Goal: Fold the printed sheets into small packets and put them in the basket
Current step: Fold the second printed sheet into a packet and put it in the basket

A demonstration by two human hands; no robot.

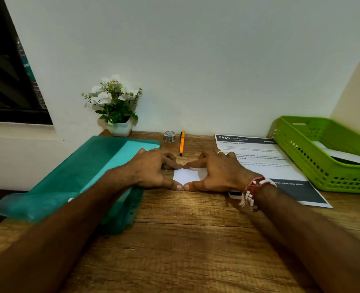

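The wooden table (196,240) carries everything. At its left edge lies a teal folder (79,176), and at the far right stands the green basket (314,166), which already has some white paper in it. Next to the basket an unfolded printed sheet (265,166) lies flat.

The left hand (151,170) and right hand (219,172) are spread flat with forefingers and thumbs meeting tip to tip, pressing down on a small white packet (186,175) at the middle of the table. They grip nothing.

This looks like the creasing step, with the packet nearly finished. Next it would need pinching up and carrying right, over the sheet, to the basket.

Behind stand a potted plant (116,104), a pen (182,143) and a roll of tape (169,136).
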